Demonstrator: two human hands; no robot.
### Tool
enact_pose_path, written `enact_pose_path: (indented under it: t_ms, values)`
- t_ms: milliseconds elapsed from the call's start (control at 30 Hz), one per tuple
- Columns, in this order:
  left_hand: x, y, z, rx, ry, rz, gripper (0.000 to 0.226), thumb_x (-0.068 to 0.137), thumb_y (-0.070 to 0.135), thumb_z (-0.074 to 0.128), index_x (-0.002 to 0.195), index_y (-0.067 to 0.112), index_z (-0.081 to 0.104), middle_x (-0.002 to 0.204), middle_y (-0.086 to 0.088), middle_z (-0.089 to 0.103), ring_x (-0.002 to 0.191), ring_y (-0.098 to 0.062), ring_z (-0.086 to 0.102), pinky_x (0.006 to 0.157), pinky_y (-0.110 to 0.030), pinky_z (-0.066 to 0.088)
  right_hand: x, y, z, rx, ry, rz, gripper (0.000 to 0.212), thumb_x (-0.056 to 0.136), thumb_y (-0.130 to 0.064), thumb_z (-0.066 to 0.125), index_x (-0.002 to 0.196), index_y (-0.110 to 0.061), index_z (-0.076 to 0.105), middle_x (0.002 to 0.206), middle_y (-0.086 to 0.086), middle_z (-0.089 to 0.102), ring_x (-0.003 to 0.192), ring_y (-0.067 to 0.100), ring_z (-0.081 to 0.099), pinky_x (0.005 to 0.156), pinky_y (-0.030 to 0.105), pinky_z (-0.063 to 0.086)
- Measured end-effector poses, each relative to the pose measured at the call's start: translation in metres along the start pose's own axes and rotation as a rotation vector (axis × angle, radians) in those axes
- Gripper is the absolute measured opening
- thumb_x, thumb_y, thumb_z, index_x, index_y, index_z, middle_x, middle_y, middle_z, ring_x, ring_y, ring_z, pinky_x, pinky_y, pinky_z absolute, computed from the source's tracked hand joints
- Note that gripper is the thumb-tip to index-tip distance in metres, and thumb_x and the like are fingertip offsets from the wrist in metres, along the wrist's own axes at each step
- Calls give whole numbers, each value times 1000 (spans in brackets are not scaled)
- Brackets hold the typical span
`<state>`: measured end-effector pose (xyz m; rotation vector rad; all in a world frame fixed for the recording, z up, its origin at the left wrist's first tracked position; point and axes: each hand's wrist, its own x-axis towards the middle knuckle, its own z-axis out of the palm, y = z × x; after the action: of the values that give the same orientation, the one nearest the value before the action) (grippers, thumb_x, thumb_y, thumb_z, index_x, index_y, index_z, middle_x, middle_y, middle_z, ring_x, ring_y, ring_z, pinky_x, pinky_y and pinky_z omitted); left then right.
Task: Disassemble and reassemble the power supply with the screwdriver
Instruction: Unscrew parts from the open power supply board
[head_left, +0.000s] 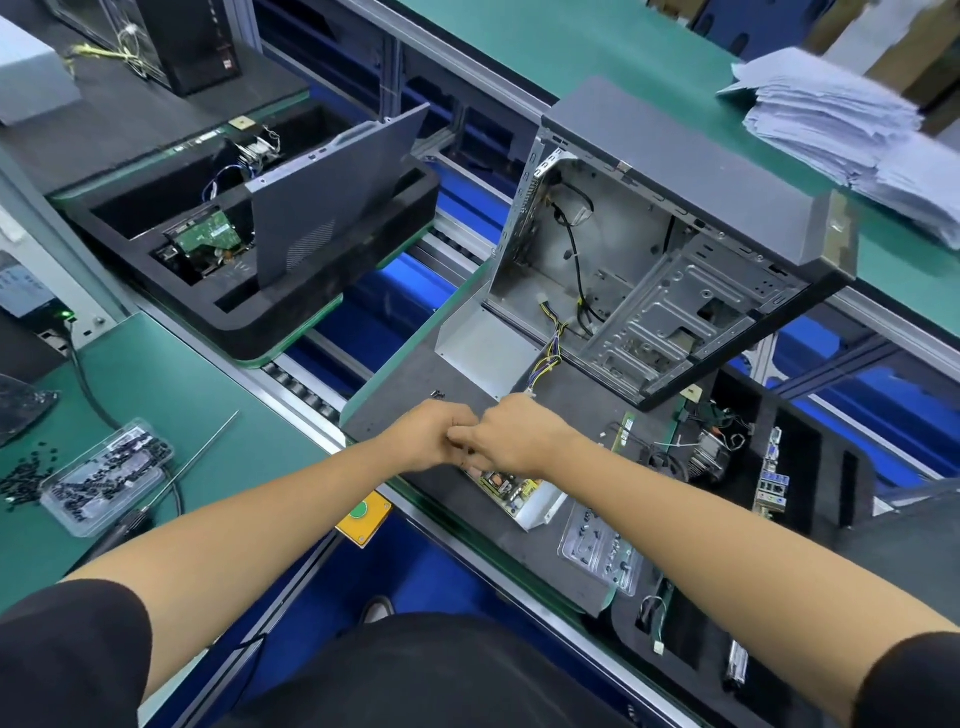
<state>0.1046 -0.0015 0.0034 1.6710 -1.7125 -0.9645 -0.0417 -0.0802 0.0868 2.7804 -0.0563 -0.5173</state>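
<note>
— Both arms reach out from the near edge. Why do the hands meet in the middle?

— Left hand (434, 436) and right hand (511, 439) touch knuckle to knuckle, fingers curled tight over something small between them. It is hidden, so I cannot tell what they pinch; perhaps a connector from the wires (545, 358) running up just beyond the right hand.

— And the big case (675, 260)?

— It stands open at far right, side off, so the inside is reachable.

— Where is the power supply?

— Split, I judge. Its cover (478, 338) sits just beyond the hands, its board (511, 488) just below the right wrist, bared for work.

— The screwdriver (171, 478)?

— Idle at near left beside the screw box (104, 475), well apart from both hands. Loose screws (439, 395) lie beside the cover, kept close for refitting.
</note>
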Motion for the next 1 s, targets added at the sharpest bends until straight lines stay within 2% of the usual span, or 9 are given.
enact_pose_path:
  t_ms: [67,167,233,333,433,600,733,800,1000]
  values:
    - [-1,-4,3,-36,23,10,43,73,16,90,74,43,57,76,22,64,75,5,60,73,-24,47,4,-6,-5,2,-40,82,31,101,-43,41,116,-19,55,71,2,59,55,24,49,46,29,14]
    - [0,-10,5,-66,30,6,26,75,8,86,81,26,69,86,12,72,86,-5,68,82,-33,54,3,-5,-6,24,-42,123,37,100,-45,42,124,-18,52,92,6,68,67,27,61,47,29,17]
    - [0,-8,5,-94,19,15,20,75,10,86,89,16,74,88,8,75,88,-11,70,84,-37,55,-2,1,-9,75,-41,83,37,101,-42,43,131,-22,46,105,6,63,74,29,63,50,32,26]
    - [0,-4,4,-98,14,34,28,73,24,89,97,20,74,88,14,75,86,-2,67,81,-30,52,-7,11,-12,89,-78,-46,28,102,-33,46,127,-24,42,112,4,62,79,30,65,55,37,41]
    - [1,-5,-1,-126,-6,11,31,68,32,92,92,28,72,84,15,73,84,-5,68,76,-25,52,-4,13,-12,149,-77,0,26,100,-41,47,118,-22,48,101,4,66,79,29,65,54,34,35]
    - [6,-6,0,-50,18,6,25,72,24,90,86,25,69,86,9,71,84,-13,66,81,-40,54,9,5,-11,105,-123,167,34,97,-45,45,100,-17,64,78,5,64,65,26,60,49,28,24]
    - [5,-9,-3,-89,-7,11,21,75,14,88,88,11,71,87,2,73,87,-16,68,83,-38,54,4,10,-5,230,-26,78,30,96,-41,47,119,-21,49,93,4,66,71,30,61,53,32,33]
    - [4,-10,-3,-101,-8,18,27,75,19,89,91,6,71,88,-2,72,88,-21,67,82,-40,52,0,16,-2,254,-23,-30,26,94,-32,51,116,-24,39,95,1,64,71,30,59,51,33,31]
    - [2,-4,0,-109,21,16,34,62,32,96,81,20,71,84,7,68,82,-13,64,76,-37,52,4,6,6,169,-11,117,27,96,-42,50,114,-22,50,66,4,51,65,30,62,48,30,21]
